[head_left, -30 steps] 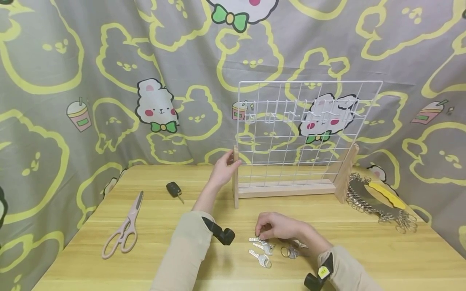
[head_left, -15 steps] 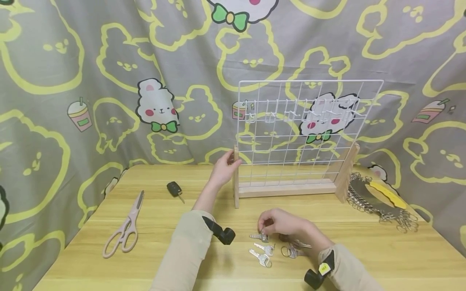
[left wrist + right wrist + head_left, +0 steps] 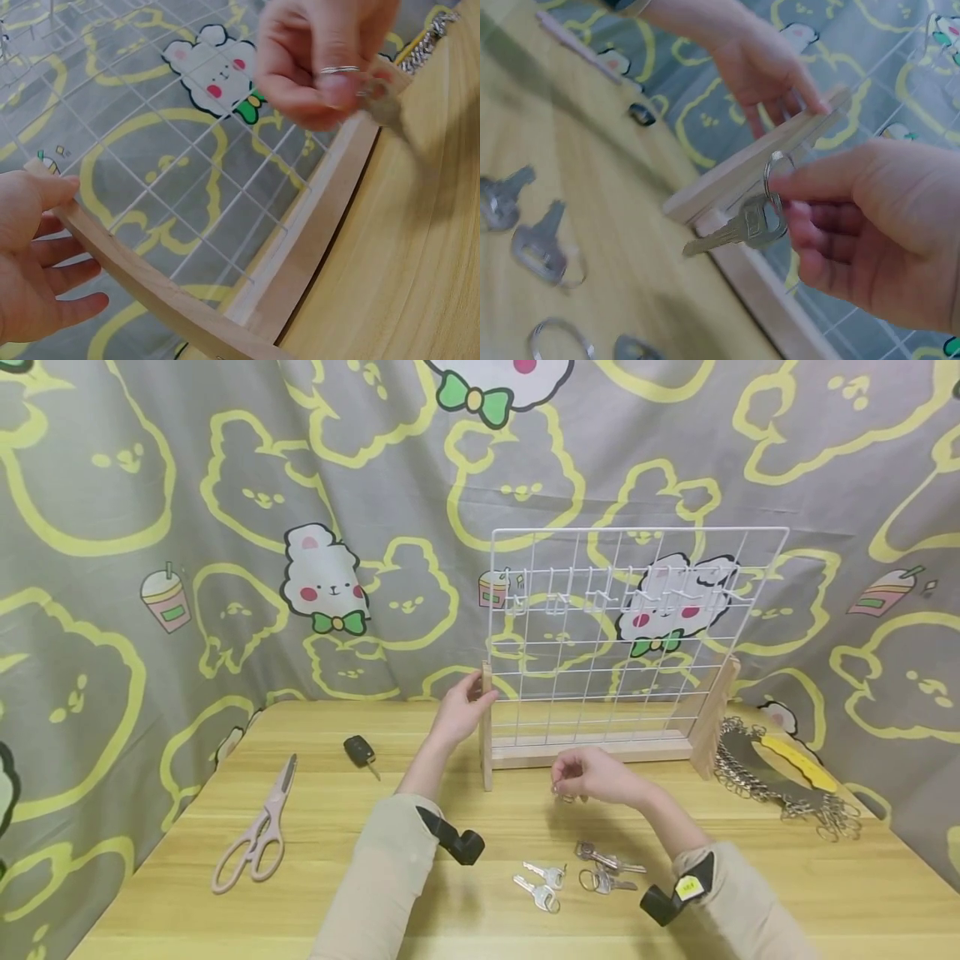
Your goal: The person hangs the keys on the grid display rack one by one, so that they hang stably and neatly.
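A white wire grid rack with a wooden base (image 3: 600, 752) stands upright on the table. My left hand (image 3: 459, 714) holds the rack's left wooden post (image 3: 487, 743), thumb on its near edge and fingers behind. In the right wrist view, my right hand (image 3: 885, 225) pinches a metal key ring (image 3: 768, 184) between thumb and forefinger. A silver key (image 3: 756, 223) hangs from that ring, above the table and in front of the rack base. Several more keys (image 3: 537, 892) with rings lie on the table in front.
White hooks (image 3: 557, 602) line the upper grid. Pink-handled scissors (image 3: 258, 831) and a black car key (image 3: 358, 749) lie at left. A heap of metal rings and chains (image 3: 738, 768) with a yellow piece (image 3: 795, 760) lies right of the rack. A patterned curtain (image 3: 405, 460) hangs behind.
My right hand has picked up a key by its ring from the table and moved it up and forward toward the rack. My left hand has stayed on the post.
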A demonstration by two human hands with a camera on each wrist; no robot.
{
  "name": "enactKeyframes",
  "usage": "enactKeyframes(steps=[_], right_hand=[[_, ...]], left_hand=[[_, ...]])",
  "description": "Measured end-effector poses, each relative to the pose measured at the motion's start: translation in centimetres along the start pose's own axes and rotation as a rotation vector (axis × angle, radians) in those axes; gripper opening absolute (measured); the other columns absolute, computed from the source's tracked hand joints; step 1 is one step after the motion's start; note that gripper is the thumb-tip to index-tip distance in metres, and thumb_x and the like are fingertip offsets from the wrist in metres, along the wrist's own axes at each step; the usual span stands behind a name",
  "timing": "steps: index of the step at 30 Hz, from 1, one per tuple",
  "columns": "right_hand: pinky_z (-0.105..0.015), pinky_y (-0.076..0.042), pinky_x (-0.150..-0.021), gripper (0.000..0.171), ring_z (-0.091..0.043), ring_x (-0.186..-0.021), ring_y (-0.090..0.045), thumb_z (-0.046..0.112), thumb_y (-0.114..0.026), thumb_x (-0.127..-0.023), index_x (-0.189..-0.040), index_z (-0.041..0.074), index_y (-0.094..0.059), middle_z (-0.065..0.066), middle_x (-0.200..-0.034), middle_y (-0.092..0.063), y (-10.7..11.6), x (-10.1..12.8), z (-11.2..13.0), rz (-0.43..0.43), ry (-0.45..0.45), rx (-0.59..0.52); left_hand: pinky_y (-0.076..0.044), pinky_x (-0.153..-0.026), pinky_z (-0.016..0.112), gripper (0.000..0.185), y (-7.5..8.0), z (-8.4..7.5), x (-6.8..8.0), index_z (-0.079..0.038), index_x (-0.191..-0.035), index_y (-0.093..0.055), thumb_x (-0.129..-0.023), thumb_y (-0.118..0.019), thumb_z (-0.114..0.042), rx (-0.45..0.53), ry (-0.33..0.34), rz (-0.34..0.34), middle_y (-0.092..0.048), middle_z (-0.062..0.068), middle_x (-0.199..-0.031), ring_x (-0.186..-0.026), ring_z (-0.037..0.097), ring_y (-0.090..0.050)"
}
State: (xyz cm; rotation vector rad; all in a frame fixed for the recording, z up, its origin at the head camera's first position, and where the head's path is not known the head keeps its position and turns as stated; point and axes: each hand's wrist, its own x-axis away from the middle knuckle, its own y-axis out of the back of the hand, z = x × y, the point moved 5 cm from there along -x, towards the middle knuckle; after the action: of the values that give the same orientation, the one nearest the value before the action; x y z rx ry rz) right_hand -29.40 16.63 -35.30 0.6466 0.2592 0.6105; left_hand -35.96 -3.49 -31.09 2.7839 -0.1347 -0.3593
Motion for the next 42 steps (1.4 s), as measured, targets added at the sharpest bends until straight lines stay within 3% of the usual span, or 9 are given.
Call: enactKeyframes(steps=[6,15,22,30,42], right_hand=[[-0.028,-0.05,-0.049,0.007,-0.019,-0.06,-0.053,0.007,-0.064,-0.083,-0.083,0.001,-0.059,-0.005,-0.071,-0.057,2.6,-0.6,1.4,-0.181,-0.069,-0.038],[-0.032,-0.054,-0.057,0.013,-0.019,-0.06,-0.058,0.009,-0.067,-0.084,-0.088,-0.002,-0.062,-0.011,-0.075,-0.062,6.5,-1.5,5.7,-0.369,-0.013,-0.042],[-0.028,-0.053,-0.058,0.013,-0.019,-0.063,-0.059,0.013,-0.068,-0.085,-0.091,0.001,-0.066,-0.012,-0.078,-0.065,8.7,-2.6,10.2,-0.465,0.083,0.081],[-0.024,-0.05,-0.053,0.011,-0.022,-0.062,-0.058,0.013,-0.067,-0.086,-0.089,0.003,-0.066,-0.008,-0.072,-0.065,9.6,-3.9,14.3,-0.555,0.212,0.224],[-0.021,-0.048,-0.048,0.013,-0.025,-0.059,-0.058,0.014,-0.062,-0.09,-0.092,0.002,-0.064,-0.008,-0.071,-0.062,10.9,-4.9,16.4,-0.668,0.214,0.263]], left_hand=[[-0.039,-0.101,0.038,0.061,0.1,0.0,0.0,-0.002,-0.141,-0.035,-0.091,-0.06,-0.023,0.006,0.004,-0.009,-0.048,0.016,-0.134,-0.123,0.029,-0.045],[-0.039,-0.101,0.039,0.06,0.0,0.1,-0.1,-0.001,-0.142,-0.034,-0.091,-0.06,-0.018,0.023,-0.001,0.001,-0.048,0.016,-0.134,-0.123,0.03,-0.045],[-0.039,-0.101,0.039,0.061,0.1,0.2,-0.1,-0.002,-0.142,-0.033,-0.091,-0.061,-0.019,0.033,0.008,-0.001,-0.048,0.016,-0.134,-0.124,0.03,-0.044],[-0.039,-0.102,0.038,0.061,0.0,0.5,-0.1,-0.003,-0.142,-0.034,-0.09,-0.061,-0.02,0.042,0.016,-0.006,-0.048,0.015,-0.135,-0.124,0.029,-0.044],[-0.038,-0.102,0.039,0.06,0.0,0.5,-0.1,-0.003,-0.142,-0.034,-0.091,-0.061,-0.019,0.048,0.017,-0.006,-0.049,0.014,-0.134,-0.124,0.028,-0.044]])
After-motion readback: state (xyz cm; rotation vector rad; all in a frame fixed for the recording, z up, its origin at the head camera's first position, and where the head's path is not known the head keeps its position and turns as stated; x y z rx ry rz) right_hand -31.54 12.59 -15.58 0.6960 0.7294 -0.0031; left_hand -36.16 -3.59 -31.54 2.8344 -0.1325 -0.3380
